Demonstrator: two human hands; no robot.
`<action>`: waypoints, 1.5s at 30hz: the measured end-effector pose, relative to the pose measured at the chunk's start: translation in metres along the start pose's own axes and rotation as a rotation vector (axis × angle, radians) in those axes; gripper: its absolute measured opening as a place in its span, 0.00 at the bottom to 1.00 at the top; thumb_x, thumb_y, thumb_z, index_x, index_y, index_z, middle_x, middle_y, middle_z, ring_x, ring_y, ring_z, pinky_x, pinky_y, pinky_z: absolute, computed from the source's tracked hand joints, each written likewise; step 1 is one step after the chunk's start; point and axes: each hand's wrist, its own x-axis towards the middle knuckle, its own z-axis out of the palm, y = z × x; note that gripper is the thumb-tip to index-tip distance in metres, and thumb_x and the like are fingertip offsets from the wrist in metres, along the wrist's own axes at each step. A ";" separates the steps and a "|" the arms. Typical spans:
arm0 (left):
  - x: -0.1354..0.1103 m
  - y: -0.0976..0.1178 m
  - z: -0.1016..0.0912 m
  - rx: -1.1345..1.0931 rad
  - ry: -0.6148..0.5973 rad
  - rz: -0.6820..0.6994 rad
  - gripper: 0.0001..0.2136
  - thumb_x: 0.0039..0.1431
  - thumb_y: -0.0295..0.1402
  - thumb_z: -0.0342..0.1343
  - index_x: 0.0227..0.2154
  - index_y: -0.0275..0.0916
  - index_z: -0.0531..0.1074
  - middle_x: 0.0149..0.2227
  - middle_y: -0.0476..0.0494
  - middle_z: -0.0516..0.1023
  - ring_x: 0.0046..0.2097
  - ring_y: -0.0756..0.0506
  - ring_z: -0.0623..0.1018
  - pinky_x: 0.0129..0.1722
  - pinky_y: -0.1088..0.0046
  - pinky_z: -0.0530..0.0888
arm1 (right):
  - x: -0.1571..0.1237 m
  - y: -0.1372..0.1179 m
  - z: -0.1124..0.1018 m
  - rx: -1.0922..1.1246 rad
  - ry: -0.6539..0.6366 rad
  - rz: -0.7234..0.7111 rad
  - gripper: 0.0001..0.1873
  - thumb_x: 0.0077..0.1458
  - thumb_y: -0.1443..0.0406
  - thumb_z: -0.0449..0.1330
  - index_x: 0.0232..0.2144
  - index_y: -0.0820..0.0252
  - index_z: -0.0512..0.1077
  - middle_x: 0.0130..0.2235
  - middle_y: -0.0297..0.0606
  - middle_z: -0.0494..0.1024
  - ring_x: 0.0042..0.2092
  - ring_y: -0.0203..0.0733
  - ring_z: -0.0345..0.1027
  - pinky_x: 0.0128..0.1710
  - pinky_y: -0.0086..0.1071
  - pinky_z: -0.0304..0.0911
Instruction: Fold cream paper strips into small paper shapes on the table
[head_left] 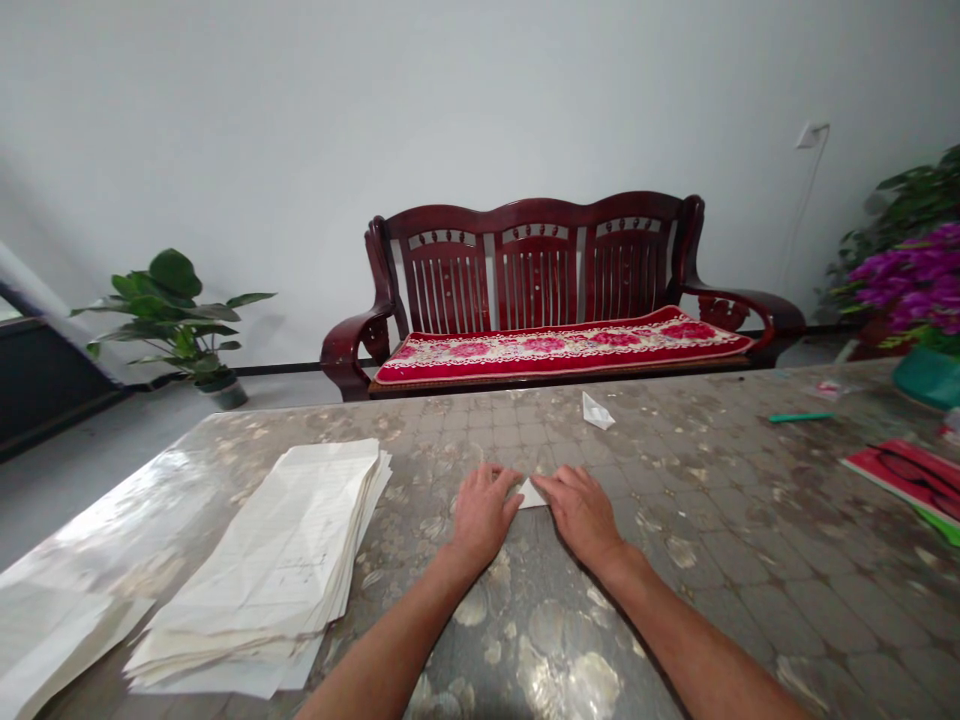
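Observation:
Between my two hands a small piece of folded white paper (533, 494) lies on the table, its upper part shaped like a triangle. My left hand (486, 508) has its thumb and fingers closed at the paper's left edge. On the opposite side my right hand (582, 508) holds the right edge, its index finger near the peak. Parts of the paper are hidden under my fingers. Farther back on the table stands a folded paper boat (598, 411), apart from both hands.
A thick stack of paper sheets (277, 550) lies at the left, with more loose sheets (52, 640) by the near left edge. A green pen (801, 417), glasses (911, 470) on a red book (877, 462) and purple flowers (911, 275) are at the right. A wooden bench (534, 270) stands behind.

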 end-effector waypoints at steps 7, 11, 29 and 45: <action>-0.002 0.002 0.005 0.119 -0.015 0.094 0.17 0.65 0.34 0.50 0.55 0.57 0.69 0.60 0.44 0.66 0.56 0.38 0.67 0.53 0.58 0.65 | -0.003 -0.011 -0.002 -0.179 -0.065 -0.075 0.17 0.63 0.68 0.50 0.49 0.50 0.73 0.42 0.41 0.74 0.45 0.46 0.61 0.41 0.37 0.52; -0.002 0.000 0.005 0.143 -0.021 0.132 0.17 0.66 0.34 0.50 0.56 0.55 0.69 0.59 0.44 0.68 0.57 0.38 0.66 0.55 0.56 0.64 | -0.005 -0.016 -0.006 -0.245 -0.109 -0.066 0.19 0.63 0.69 0.48 0.52 0.51 0.70 0.44 0.44 0.74 0.46 0.49 0.61 0.42 0.40 0.51; -0.002 -0.005 0.001 0.078 -0.069 0.251 0.13 0.66 0.30 0.50 0.50 0.46 0.73 0.54 0.46 0.75 0.55 0.42 0.71 0.54 0.63 0.66 | -0.025 0.003 -0.015 -0.196 -0.063 -0.055 0.16 0.63 0.69 0.50 0.45 0.50 0.74 0.43 0.42 0.75 0.46 0.48 0.61 0.43 0.41 0.49; 0.009 0.026 0.000 0.239 -0.147 0.165 0.09 0.67 0.27 0.45 0.40 0.37 0.71 0.39 0.40 0.78 0.42 0.42 0.77 0.38 0.71 0.69 | 0.004 0.001 -0.001 0.372 0.065 0.318 0.11 0.57 0.62 0.57 0.42 0.51 0.75 0.41 0.34 0.78 0.45 0.43 0.68 0.44 0.33 0.57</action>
